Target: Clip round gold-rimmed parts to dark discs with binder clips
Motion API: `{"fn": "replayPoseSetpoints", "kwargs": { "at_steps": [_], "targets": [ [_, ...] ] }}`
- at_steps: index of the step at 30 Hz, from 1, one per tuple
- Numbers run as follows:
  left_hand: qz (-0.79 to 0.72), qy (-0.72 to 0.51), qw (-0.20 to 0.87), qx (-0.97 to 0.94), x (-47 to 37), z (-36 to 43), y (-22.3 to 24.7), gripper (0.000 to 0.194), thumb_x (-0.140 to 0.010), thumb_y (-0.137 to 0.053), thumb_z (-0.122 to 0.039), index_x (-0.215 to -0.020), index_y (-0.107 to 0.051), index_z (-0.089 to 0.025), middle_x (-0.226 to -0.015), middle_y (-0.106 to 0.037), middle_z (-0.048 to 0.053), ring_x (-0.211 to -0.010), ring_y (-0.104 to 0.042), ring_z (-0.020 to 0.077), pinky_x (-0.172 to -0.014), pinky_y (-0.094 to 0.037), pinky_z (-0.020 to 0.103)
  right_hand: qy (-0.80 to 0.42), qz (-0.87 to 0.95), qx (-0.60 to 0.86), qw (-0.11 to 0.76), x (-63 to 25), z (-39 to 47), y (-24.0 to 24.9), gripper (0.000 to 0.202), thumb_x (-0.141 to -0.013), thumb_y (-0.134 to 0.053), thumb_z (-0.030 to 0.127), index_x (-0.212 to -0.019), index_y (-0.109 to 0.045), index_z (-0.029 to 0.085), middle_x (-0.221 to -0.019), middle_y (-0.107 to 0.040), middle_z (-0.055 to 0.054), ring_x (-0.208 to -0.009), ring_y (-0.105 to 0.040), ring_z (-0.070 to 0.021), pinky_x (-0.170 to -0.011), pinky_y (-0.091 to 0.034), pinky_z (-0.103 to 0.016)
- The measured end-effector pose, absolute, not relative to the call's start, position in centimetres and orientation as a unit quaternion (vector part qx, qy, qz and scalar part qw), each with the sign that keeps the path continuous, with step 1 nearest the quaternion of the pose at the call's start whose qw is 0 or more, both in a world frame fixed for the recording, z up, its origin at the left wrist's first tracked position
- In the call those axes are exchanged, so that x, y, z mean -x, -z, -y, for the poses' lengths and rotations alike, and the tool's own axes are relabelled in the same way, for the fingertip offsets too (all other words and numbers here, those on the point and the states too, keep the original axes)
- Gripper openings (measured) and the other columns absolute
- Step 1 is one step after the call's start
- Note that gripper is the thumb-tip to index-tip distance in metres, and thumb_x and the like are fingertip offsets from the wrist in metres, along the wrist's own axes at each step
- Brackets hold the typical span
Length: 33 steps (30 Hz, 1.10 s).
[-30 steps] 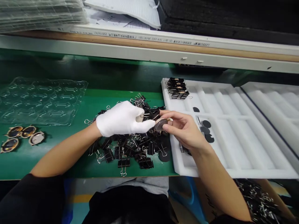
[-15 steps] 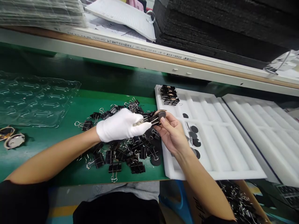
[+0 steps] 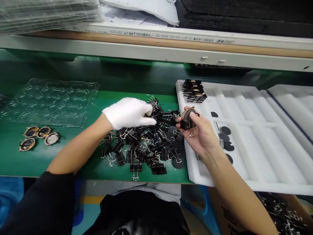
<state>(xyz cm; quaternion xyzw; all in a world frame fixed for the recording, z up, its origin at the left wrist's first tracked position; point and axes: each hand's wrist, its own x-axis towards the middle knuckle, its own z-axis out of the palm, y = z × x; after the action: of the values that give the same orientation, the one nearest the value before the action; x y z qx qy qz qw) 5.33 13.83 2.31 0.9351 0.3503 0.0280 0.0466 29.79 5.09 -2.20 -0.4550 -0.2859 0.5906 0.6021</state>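
The R hand (image 3: 199,132), bare, pinches a round brown-and-black piece (image 3: 188,115) btwn thumb and fingers, thumb pressed on its dark face; a black metal binder clip w/ silver wire handles (image 3: 185,125) is at its lower edge, so it looks clipped or nearly so, tho' the bite is partly hidden. Both are just above the L edge of a white foam tray w/ long compartments (image 3: 256,187). The L hand (image 3: 128,112), white-gloved, is apart from the piece, at a loose heap of black binder clips (image 3: 157,138) on the green tabletop (image 3: 49,166); its thumb stands off the forefinger, can't tell if anything's gripped. Tray: a row of clipped pieces (image 3: 195,91) at its far L corner, flat black discs (image 3: 226,130) nearer. Cardboard box (image 3: 220,207), lower R: more clips. Clear plastic moulded tray (image 3: 58,101), L side: four round beige-rimmed parts (image 3: 44,131) lie just beside it.
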Motion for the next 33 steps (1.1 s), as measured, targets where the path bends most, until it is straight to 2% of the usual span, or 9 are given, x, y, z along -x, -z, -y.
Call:
{"fn": "replayPoseSetpoints", "kwargs": {
  "at_steps": [3,6,9,13,16,20,23,29,33],
  "targets": [
    [-0.286,0.036,-0.006,-0.958,-5.8,-13.1,-1.6,0.033,-0.092,-0.068,-0.052,-0.097,-0.074,-0.02,-0.088,-0.07,0.007,-0.072,-0.064,0.0211,-0.063,-0.034,0.03,-0.611,0.288,0.457,0.579,-29.4,-5.0,2.2,0.037,-0.068,-0.096,0.04,-0.097,-0.077,0.027,-0.087,-0.071,0.002,-0.081,-0.071,-0.0142,-0.066,-0.062,-0.022],
    [-0.268,0.045,-0.04,-0.962,-6.1,-12.8,-1.5,0.022,-0.097,-0.062,-0.035,-0.092,-0.074,-0.017,-0.091,-0.068,0.009,-0.083,-0.067,0.0238,-0.069,-0.038,0.032,-0.615,0.307,0.463,0.56,-29.4,-5.0,2.3,0.033,-0.071,-0.095,0.039,-0.096,-0.079,0.027,-0.087,-0.072,0.001,-0.08,-0.072,-0.0147,-0.065,-0.062,-0.023],
    [-0.262,-0.01,-0.009,-0.965,-5.9,-12.9,-2.1,0.025,-0.101,-0.057,-0.036,-0.097,-0.073,-0.018,-0.1,-0.068,0.01,-0.09,-0.067,0.0242,-0.073,-0.042,0.034,-0.612,0.345,0.465,0.538,-29.6,-4.8,2.5,0.028,-0.073,-0.095,0.04,-0.093,-0.08,0.027,-0.088,-0.075,0.0,-0.084,-0.074,-0.0176,-0.064,-0.062,-0.025],
    [-0.286,-0.145,0.101,-0.942,-5.8,-12.4,-3.0,0.023,-0.102,-0.054,-0.036,-0.105,-0.068,-0.019,-0.12,-0.066,0.012,-0.104,-0.066,0.0239,-0.083,-0.047,0.034,-0.6,0.458,0.426,0.498,-29.7,-4.3,2.6,0.022,-0.078,-0.092,0.038,-0.096,-0.083,0.029,-0.124,-0.076,-0.004,-0.115,-0.072,-0.0258,-0.089,-0.064,-0.038],
    [-0.319,-0.139,0.182,-0.92,-6.5,-11.3,-3.2,0.027,-0.106,-0.046,-0.039,-0.11,-0.062,-0.019,-0.101,-0.069,0.008,-0.085,-0.065,0.0194,-0.075,-0.046,0.032,-0.571,0.548,0.391,0.469,-29.4,-4.0,2.8,0.015,-0.081,-0.09,0.033,-0.095,-0.084,0.029,-0.112,-0.079,-0.004,-0.127,-0.066,-0.0267,-0.107,-0.056,-0.046],
    [-0.323,-0.143,0.244,-0.903,-7.5,-10.3,-2.7,0.026,-0.106,-0.045,-0.041,-0.11,-0.06,-0.019,-0.089,-0.069,0.004,-0.074,-0.062,0.0158,-0.069,-0.043,0.029,-0.565,0.565,0.373,0.472,-28.9,-3.9,3.2,0.014,-0.083,-0.088,0.027,-0.096,-0.084,0.029,-0.099,-0.08,-0.002,-0.099,-0.074,-0.0203,-0.093,-0.061,-0.039],
    [-0.353,-0.182,0.278,-0.875,-7.8,-10.1,-2.7,0.032,-0.103,-0.05,-0.047,-0.116,-0.059,-0.019,-0.086,-0.07,0.002,-0.073,-0.064,0.0149,-0.068,-0.044,0.028,-0.549,0.533,0.377,0.522,-28.8,-3.9,3.4,0.016,-0.082,-0.09,0.028,-0.096,-0.084,0.031,-0.101,-0.08,-0.001,-0.096,-0.075,-0.0198,-0.091,-0.063,-0.037],
    [-0.393,-0.148,0.269,-0.867,-7.8,-10.2,-3.0,0.044,-0.089,-0.062,-0.06,-0.072,-0.061,-0.019,-0.062,-0.062,-0.003,-0.056,-0.052,0.0107,-0.056,-0.034,0.027,-0.514,0.51,0.384,0.573,-29.3,-3.9,2.9,0.018,-0.081,-0.09,0.039,-0.095,-0.08,0.032,-0.099,-0.079,-0.002,-0.098,-0.076,-0.0244,-0.096,-0.064,-0.046],
    [-0.386,-0.201,0.294,-0.851,-8.6,-9.8,-2.3,0.044,-0.085,-0.066,-0.056,-0.065,-0.055,-0.019,-0.058,-0.056,-0.005,-0.054,-0.046,0.0087,-0.054,-0.033,0.026,-0.513,0.513,0.379,0.575,-29.5,-4.0,2.8,0.02,-0.08,-0.091,0.041,-0.093,-0.079,0.031,-0.095,-0.078,-0.002,-0.094,-0.077,-0.0242,-0.089,-0.066,-0.043]
  ]
}}
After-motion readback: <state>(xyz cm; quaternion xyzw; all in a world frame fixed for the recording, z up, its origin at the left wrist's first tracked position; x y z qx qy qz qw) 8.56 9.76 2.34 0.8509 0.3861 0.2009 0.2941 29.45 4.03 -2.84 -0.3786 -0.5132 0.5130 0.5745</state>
